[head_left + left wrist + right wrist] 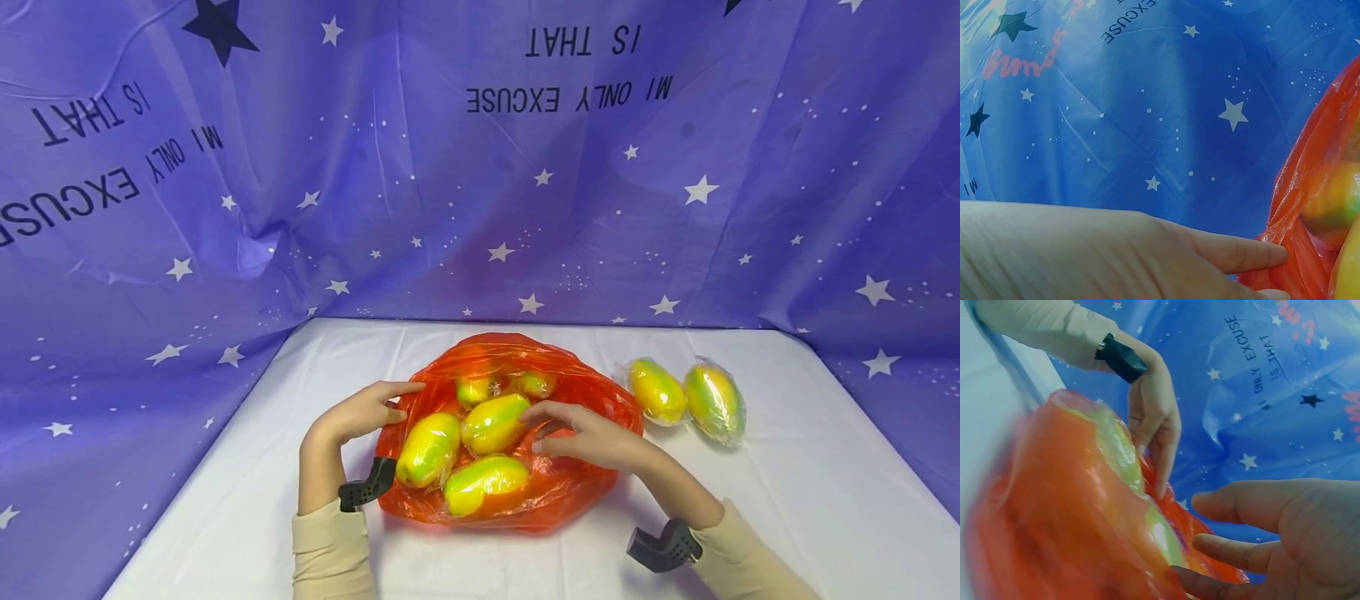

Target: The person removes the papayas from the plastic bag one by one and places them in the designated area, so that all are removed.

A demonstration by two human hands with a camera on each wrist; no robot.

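A red plastic bag [577, 492] lies spread with its mouth up, and several yellow-green mangoes [487, 485] in clear wrap sit in it. At the bag's left rim, my left hand [365, 412] has its index finger stretched along the red film, thumb below. My right hand [588, 435] reaches over the bag from the right. Its fingertips are right beside the middle mango [495, 423], and thumb and fingers stand apart in the right wrist view. Two more mangoes show toward the back of the bag, partly behind red film.
Two wrapped mangoes, a left one [657, 392] and a right one [715, 402], lie side by side on the white tablecloth [810, 483], right of the bag. Behind the table hangs a purple starred curtain [585, 225] with printed words, which also falls along both sides.
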